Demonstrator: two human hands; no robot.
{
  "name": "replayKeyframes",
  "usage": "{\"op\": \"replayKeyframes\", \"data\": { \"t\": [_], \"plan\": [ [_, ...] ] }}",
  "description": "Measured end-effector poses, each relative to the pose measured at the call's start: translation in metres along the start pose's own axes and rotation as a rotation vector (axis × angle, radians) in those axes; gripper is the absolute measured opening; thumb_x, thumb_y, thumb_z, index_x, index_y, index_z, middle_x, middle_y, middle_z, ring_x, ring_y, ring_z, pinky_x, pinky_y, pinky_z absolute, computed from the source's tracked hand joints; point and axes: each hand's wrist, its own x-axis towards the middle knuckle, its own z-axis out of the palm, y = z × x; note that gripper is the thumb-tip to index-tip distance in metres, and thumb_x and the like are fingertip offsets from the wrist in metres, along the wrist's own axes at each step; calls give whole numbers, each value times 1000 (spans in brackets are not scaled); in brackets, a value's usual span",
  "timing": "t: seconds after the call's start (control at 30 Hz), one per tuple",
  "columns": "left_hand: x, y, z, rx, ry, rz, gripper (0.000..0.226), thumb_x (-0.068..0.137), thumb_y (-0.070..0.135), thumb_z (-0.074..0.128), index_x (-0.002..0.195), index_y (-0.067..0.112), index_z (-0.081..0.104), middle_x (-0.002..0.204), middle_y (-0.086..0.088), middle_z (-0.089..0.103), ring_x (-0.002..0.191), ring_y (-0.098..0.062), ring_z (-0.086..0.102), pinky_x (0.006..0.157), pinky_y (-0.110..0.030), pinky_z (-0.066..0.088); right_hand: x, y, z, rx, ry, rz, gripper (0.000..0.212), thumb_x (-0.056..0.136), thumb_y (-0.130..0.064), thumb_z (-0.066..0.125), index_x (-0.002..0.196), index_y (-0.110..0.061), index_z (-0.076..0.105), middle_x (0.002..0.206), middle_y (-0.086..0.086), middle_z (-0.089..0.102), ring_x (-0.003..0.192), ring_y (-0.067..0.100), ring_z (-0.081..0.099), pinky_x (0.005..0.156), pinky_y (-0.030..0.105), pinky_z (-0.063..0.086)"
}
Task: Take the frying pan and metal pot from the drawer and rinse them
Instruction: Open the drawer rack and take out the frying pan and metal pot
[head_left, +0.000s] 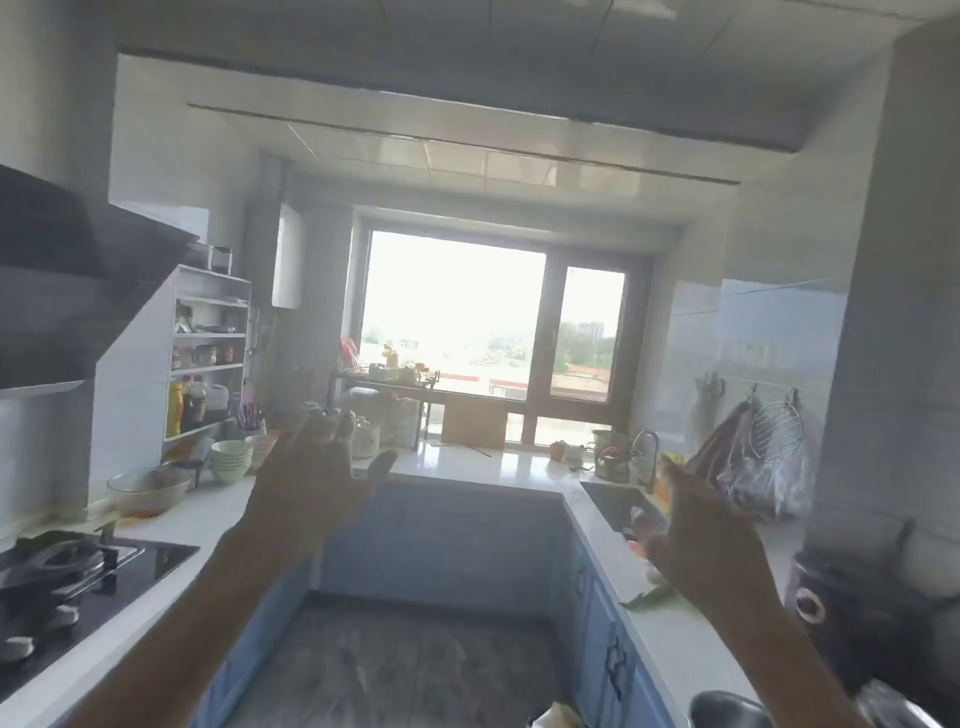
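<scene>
Both the left hand (306, 488) and right hand (701, 545) are raised, fingers spread, holding nothing.

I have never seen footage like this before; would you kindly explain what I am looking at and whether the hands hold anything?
This is one picture from a wide-angle camera worn on a person's head, looking into a kitchen. There is no machine, only two bare hands raised in front. The left hand and the right hand both have spread fingers and hold nothing. On the left counter sit a gas stove, a glass bowl and stacked bowls. The sink with its tap is on the right. The picture is blurred, and no frying pan shows.
</scene>
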Motion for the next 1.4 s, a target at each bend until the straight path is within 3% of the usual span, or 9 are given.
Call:
{"op": "replayKeyframes", "data": {
  "t": [0.1,0.2,0.23,0.33,0.43,0.53,0.67,1.23,1.4],
  "plan": [
    [66,-21,27,17,78,41,90,80,69,13,129,8,57,132,-17,58,123,-34,54,103,-50,39,65,-25,39,30,21,-1,59,87,-32,56,140,-13,37,135,12,53,129,28,46,112,38,29],
    [133,-27,57,-3,32,56,98,71,73,4,137,15,47,140,-14,51,131,-31,46,110,-46,31,123,-49,80,39,15,23,59,89,-38,52,142,-20,33,123,2,63,128,23,46,105,34,8],
    [155,-25,69,-14,61,80,96,72,73,7,135,15,50,137,-14,54,130,-30,48,111,-47,30,142,-53,96,26,19,28,61,88,-40,52,142,-22,31,125,0,62,126,20,49,106,36,8],
    [203,-18,104,28,10,108,81,76,69,21,108,12,70,108,-15,71,103,-31,67,91,-52,51,191,-58,140,43,-3,71,63,87,-43,53,143,-24,30,134,-1,55,123,17,53,108,34,27],
    [254,-16,150,-31,-10,96,97,70,74,3,138,20,45,143,-10,48,134,-25,44,112,-45,29,237,-54,187,53,14,72,61,86,-40,54,142,-24,33,137,-1,52,121,19,54,102,33,39],
    [308,-14,196,-57,-38,58,80,85,73,16,146,23,29,153,-4,33,141,-20,31,115,-40,21,287,-47,242,34,21,71,59,86,-39,55,140,-22,37,134,-1,55,123,20,52,103,34,37],
    [397,6,263,-59,-23,50,74,89,66,27,148,20,24,155,-3,29,143,-20,26,113,-38,25,364,-36,330,40,2,102,62,87,-38,53,142,-20,33,137,-1,51,127,20,47,106,35,35],
    [782,86,564,-195,-103,-39,79,89,65,29,150,17,14,157,-1,23,144,-18,24,111,-41,29,742,23,644,65,-143,151,63,87,-40,53,144,-22,32,143,-2,45,131,20,43,104,33,34],
    [876,87,672,-351,-185,4,67,92,58,35,149,23,22,151,2,37,139,-21,35,107,-41,31,813,39,752,133,-267,228,58,87,-38,56,141,-28,36,144,0,45,128,22,46,101,36,38]
  ]
}}
